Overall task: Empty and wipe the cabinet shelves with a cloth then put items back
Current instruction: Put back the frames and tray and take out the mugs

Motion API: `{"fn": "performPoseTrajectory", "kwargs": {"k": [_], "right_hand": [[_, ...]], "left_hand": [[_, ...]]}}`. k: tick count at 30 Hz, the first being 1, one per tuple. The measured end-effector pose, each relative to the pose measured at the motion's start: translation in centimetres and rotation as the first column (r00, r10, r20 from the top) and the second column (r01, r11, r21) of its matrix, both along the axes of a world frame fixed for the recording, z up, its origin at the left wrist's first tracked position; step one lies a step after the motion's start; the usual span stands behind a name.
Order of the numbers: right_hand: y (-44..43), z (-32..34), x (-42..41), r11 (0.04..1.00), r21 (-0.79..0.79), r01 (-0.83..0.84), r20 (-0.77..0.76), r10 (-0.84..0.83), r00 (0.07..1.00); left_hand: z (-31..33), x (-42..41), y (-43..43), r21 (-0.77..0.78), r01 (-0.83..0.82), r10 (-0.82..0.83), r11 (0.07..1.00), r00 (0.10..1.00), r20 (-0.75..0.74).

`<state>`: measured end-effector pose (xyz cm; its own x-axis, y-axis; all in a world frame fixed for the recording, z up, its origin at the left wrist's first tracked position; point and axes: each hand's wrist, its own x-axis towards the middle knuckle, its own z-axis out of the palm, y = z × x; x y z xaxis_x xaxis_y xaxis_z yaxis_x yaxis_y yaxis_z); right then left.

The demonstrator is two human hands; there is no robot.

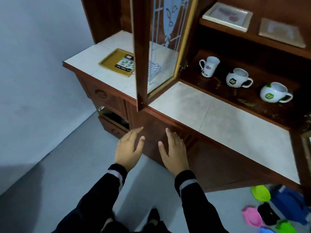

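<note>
The wooden cabinet's lower shelf (252,101) is dark and dusty and carries three mugs: a tall white one (209,66), a round black-and-white one (237,77) and a round green-and-white one (273,92). On the upper shelf (252,37) lie a white picture frame (227,15) and a tan frame (281,32). The glass cabinet door (159,52) stands wide open. My left hand (130,147) and my right hand (174,148) hover in front of the cabinet's lower front with straight fingers, holding nothing.
A white tiled counter (218,120) runs below the shelf. A yellow tray (117,62) lies on its left part. Drawers (107,96) sit at the lower left. Coloured plastic pieces (260,193) and blue cloth (289,200) lie on the floor at lower right.
</note>
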<state>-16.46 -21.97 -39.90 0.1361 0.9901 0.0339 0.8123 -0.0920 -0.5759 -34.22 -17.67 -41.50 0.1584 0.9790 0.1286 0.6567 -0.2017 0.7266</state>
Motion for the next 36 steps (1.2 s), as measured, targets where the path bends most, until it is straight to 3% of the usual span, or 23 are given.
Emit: {"fn": "performPoseTrajectory", "kwargs": {"k": [18,36], "right_hand": [[9.4,0.7,-23.4,0.988,0.027,-0.149,-0.014,0.150,0.989],[31.2,0.8,-23.4,0.990,0.139,-0.034,0.045,0.028,0.999]], "left_hand": [[1.5,-23.7,5.9,0.008,-0.161,0.161,0.987,0.987,-0.031],[1.2,-24.2,29.1,0.042,-0.056,0.059,0.998,0.995,-0.078]]}}
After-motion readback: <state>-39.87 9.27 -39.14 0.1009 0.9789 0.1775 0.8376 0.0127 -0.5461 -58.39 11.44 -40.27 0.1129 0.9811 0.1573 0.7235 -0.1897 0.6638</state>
